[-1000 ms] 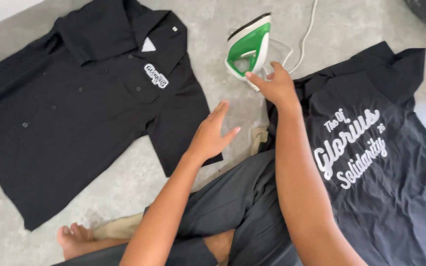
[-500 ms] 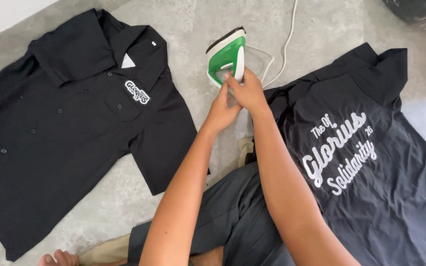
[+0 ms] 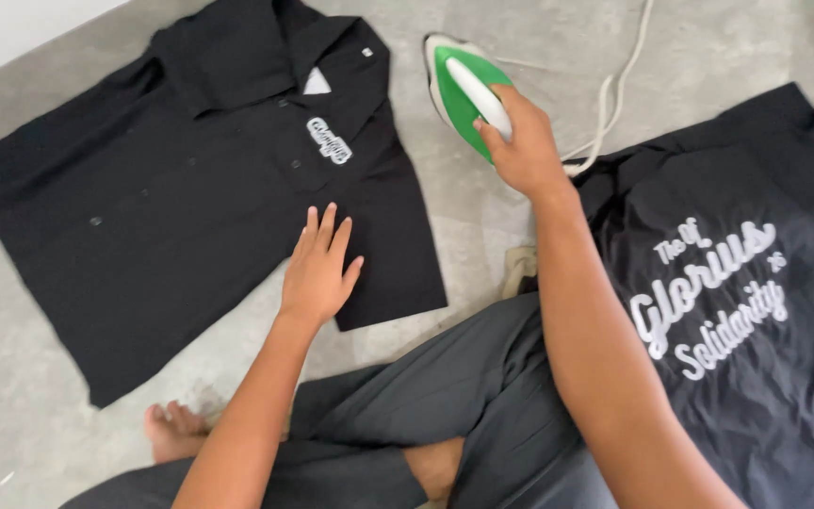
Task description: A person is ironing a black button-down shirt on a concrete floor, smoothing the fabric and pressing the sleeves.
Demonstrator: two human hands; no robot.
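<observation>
A black button-up shirt [image 3: 171, 207] lies spread flat on the grey floor at the left, with a small white chest emblem. My left hand [image 3: 320, 267] rests flat on its lower right part, fingers apart. My right hand [image 3: 520, 151] grips the white handle of a green and white clothes iron [image 3: 459, 90], which is tipped over the floor between the two garments. A second black shirt [image 3: 737, 311] with large white lettering lies at the right, partly under my right arm.
The iron's white cord [image 3: 614, 94] trails up and away across the floor. My crossed legs in dark grey trousers [image 3: 426, 415] fill the bottom middle, with a bare foot [image 3: 176, 429] at the lower left. A white wall edge [image 3: 11, 28] runs along the top left.
My left hand left the iron and moved down-left onto the left shirt. My right hand took the iron's handle and carries it left, towards that shirt.
</observation>
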